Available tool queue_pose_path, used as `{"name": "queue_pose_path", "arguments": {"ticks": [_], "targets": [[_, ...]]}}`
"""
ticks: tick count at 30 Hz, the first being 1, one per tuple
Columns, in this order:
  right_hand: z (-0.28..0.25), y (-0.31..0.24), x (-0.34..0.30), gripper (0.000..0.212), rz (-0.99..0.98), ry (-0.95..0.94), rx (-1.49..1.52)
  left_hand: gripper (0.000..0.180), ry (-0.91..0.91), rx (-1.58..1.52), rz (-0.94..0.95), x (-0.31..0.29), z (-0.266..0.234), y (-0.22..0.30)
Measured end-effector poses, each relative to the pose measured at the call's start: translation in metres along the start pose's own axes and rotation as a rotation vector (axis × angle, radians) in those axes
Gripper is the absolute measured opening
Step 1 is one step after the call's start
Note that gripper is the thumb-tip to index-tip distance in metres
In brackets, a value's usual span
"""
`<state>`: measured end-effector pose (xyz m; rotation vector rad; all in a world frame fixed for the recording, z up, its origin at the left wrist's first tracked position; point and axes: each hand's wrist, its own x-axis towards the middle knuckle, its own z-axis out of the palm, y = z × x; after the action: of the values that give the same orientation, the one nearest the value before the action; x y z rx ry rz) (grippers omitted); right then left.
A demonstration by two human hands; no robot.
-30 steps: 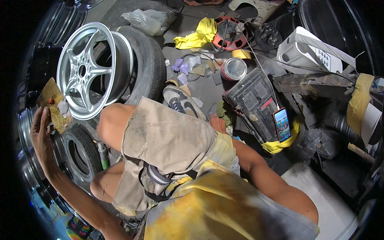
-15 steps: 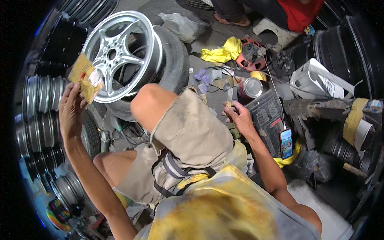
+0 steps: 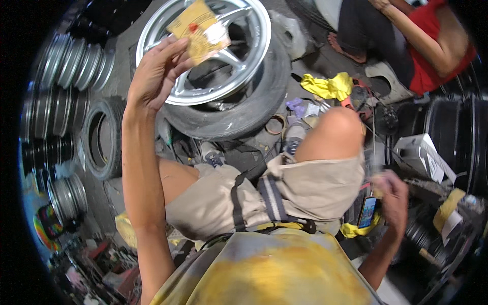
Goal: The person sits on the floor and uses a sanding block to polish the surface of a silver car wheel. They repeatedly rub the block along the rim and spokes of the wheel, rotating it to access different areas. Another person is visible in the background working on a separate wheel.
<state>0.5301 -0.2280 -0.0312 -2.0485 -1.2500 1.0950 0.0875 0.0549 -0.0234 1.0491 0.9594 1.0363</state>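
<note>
On tan sheet (image 3: 203, 50) in left hand (image 3: 158, 68), white patch (image 3: 216, 34), red dab (image 3: 193, 27).

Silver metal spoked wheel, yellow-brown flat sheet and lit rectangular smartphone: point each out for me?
Silver metal spoked wheel (image 3: 232, 60): head view, on its lower-right spoke.
Yellow-brown flat sheet (image 3: 202, 42): head view, mid-face.
Lit rectangular smartphone (image 3: 367, 212): head view, on its screen.
</note>
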Motion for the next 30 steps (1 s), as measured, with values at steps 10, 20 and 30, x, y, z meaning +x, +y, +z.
{"name": "queue_pose_path", "arguments": {"ticks": [10,20,30], "targets": [[0.028,-0.101,0.143,0.019,-0.356,0.093,0.146,0.025,0.107,0.058,-0.023,0.003,-0.021,-0.014],[0.081,-0.177,0.215,0.030,-0.533,-0.049,0.111,0.023,0.328,0.038,0.080,0.008,-0.047,-0.007],[0.138,-0.173,0.239,0.024,-0.577,-0.143,0.049,0.013,0.623,0.068,0.244,-0.048,-0.158,0.016]]}}
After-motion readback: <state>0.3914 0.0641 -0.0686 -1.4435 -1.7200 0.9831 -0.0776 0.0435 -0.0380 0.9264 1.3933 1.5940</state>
